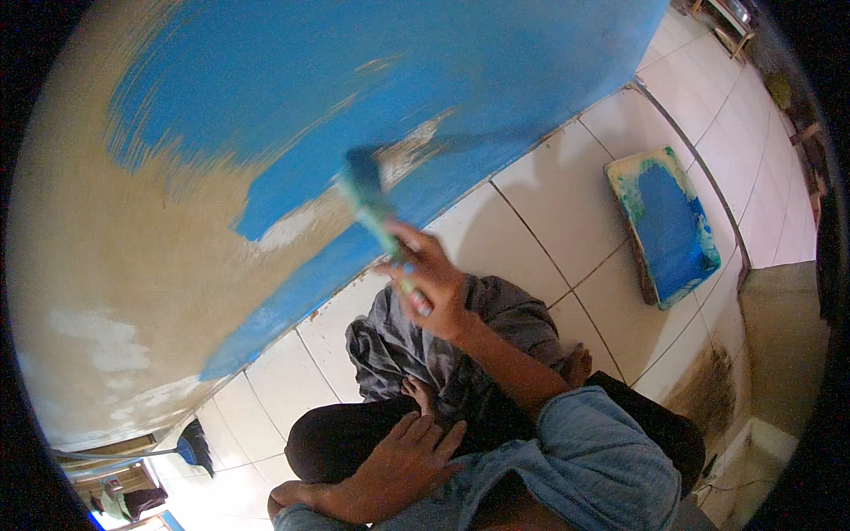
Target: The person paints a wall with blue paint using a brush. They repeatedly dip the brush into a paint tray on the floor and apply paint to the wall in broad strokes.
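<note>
My right hand [431, 285] grips the handle of a paintbrush [375, 202], which is blurred. Its dark bristles lie against or just off the wall [159, 245], beside a pale unpainted streak; I cannot tell if they touch. Fresh blue paint [319, 86] covers the wall's upper part, and a blue band runs along its foot. Between them, bare beige plaster shows. My left hand [405, 461] rests on my thigh near the knee, fingers spread, holding nothing. To the right, a paint tray [671, 229] with blue paint in it sits on the tiled floor.
A crumpled grey cloth [425, 345] lies by my bare feet, close to the wall. At the lower left is a broom [192, 448] with dark bristles. White floor tiles [531, 206] run along the wall's base. A dark stain [707, 381] marks the right side.
</note>
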Demonstrator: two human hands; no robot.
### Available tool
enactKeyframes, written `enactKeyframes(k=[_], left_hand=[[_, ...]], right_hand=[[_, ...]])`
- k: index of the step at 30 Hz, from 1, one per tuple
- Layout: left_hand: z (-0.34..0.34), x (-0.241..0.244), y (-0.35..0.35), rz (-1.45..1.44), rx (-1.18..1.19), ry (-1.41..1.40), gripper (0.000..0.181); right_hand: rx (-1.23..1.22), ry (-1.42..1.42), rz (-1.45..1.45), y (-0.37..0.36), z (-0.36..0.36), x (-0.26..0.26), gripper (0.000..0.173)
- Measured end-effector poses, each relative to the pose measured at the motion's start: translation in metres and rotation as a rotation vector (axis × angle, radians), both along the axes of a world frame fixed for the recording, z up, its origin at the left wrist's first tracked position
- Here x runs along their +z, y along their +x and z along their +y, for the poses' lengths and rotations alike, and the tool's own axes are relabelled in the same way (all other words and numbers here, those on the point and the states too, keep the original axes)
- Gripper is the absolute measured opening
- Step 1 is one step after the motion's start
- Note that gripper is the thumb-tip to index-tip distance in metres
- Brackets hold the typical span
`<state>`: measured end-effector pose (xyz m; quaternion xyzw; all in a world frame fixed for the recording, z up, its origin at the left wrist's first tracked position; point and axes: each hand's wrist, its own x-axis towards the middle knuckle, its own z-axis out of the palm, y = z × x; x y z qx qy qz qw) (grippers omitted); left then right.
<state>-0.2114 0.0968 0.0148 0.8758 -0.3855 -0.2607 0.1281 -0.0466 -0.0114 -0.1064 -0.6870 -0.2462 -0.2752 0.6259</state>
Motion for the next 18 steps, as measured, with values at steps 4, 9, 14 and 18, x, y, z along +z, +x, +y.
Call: enactKeyframes(k=[4,9,14,18], left_hand=[[0.0,-0.003,0.002,0.014,0.007,-0.014,0.055],[0.002,0.002,0.0,0.003,0.031,-0.005,0.056],[-0.001,0.003,0.004,0.024,0.021,0.009,0.056],[-0.003,0.002,0.004,0.034,0.023,0.01,0.056]], right_hand=[[0.402,0.295,0.162,0.001,0.01,-0.012,0.017],[0.051,0.305,0.298,0.043,-0.061,-0.025,0.014],[-0.329,0.255,0.032,0.064,-0.101,-0.026,0.02],[-0.324,0.099,-0.04,0.051,-0.056,-0.028,0.036]])
